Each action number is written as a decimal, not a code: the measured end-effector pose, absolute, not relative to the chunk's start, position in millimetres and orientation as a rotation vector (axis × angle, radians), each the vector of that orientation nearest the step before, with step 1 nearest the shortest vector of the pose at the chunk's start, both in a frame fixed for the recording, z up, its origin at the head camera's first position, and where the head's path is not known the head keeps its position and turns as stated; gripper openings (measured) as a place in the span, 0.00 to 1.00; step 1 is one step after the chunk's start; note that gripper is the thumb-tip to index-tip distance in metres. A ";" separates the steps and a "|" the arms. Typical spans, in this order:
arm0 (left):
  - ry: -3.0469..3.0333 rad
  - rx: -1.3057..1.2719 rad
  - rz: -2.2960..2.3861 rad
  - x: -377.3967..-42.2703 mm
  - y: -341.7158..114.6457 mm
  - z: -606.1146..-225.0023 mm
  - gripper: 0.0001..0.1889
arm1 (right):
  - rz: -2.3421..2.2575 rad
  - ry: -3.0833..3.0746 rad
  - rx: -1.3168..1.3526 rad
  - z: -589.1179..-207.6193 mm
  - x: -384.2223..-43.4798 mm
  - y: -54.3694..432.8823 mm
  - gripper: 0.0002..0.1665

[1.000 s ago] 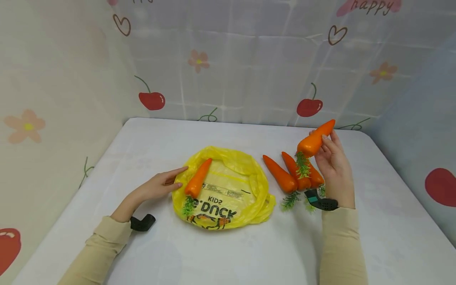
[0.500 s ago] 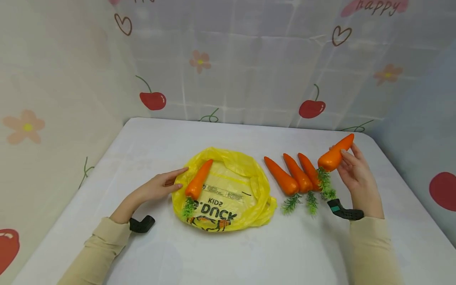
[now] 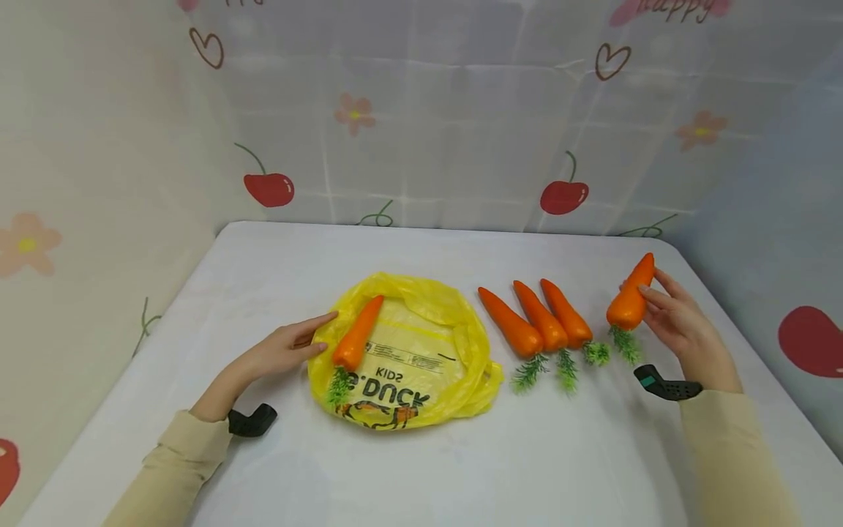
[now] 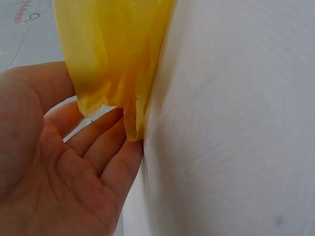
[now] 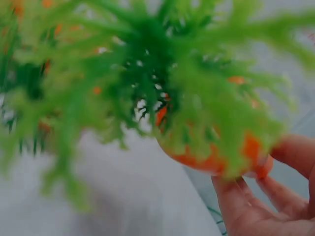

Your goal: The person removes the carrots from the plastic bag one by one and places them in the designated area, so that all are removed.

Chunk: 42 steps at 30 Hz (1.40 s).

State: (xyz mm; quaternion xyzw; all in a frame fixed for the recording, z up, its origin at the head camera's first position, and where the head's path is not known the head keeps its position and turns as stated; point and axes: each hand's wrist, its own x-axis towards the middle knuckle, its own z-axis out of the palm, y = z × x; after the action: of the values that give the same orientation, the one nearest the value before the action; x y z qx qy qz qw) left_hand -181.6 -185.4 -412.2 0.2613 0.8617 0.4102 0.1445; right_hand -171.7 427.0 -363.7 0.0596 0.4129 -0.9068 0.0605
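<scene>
My right hand point(image 3: 691, 337) holds an orange toy carrot point(image 3: 628, 301) between thumb and fingers, at the right of the table. Its tip points away and its green leafy top hangs toward me. In the right wrist view the blurred leaves point(image 5: 147, 54) cover most of the carrot. My left hand point(image 3: 273, 355) touches the left edge of a yellow plastic bag point(image 3: 477, 329), thumb and fingers spread apart. In the left wrist view, the bag's crumpled edge point(image 4: 113, 59) hides some of the fingertips. One carrot point(image 3: 358, 337) lies on the bag's left side.
Three more carrots lie side by side right of the bag: a left one point(image 3: 510, 322), a middle one point(image 3: 540, 316) and a right one point(image 3: 566, 315). All stand on a white-covered table point(image 3: 421, 476), with a patterned curtain point(image 3: 421, 132) behind it.
My right hand has carried its carrot rightward and lower, away from the three carrots, and turned it more upright in view. My left hand stays at the bag's edge.
</scene>
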 end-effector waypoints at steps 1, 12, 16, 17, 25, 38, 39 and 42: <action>2.482 0.745 1.181 -181.4 -185.7 -412.2 0.30 | -2.700 1.301 0.205 -365.5 -173.7 428.2 0.52; 2.484 0.764 1.188 -183.1 -187.2 -416.8 0.30 | -2.305 1.736 0.277 -389.2 -187.7 430.4 0.49; 2.482 0.772 1.191 -183.0 -185.5 -415.9 0.30 | -2.216 1.846 0.275 -394.0 -190.1 426.9 0.48; 2.483 0.773 1.191 -183.1 -185.5 -415.9 0.30 | -2.202 1.863 0.276 -394.9 -190.7 426.1 0.47; 2.504 0.785 1.180 -182.5 -185.6 -414.5 0.30 | -2.117 1.937 0.245 -397.1 -193.5 423.1 0.46; 2.487 0.789 1.197 -181.6 -184.8 -414.7 0.29 | -1.822 2.187 0.088 -399.7 -187.4 422.4 0.43; 2.489 0.793 1.196 -181.6 -184.9 -414.9 0.29 | -1.789 2.215 0.071 -399.6 -186.4 421.6 0.43; 2.494 0.794 1.196 -181.7 -185.1 -415.4 0.29 | -1.669 2.310 0.024 -399.2 -184.0 419.5 0.43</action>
State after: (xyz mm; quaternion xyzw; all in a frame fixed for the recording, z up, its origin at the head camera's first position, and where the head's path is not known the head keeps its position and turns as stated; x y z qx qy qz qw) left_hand -181.7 -185.1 -415.4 0.2734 0.8592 0.4120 0.1316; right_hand -184.0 419.5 -399.2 0.0082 0.8020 -0.5794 0.1451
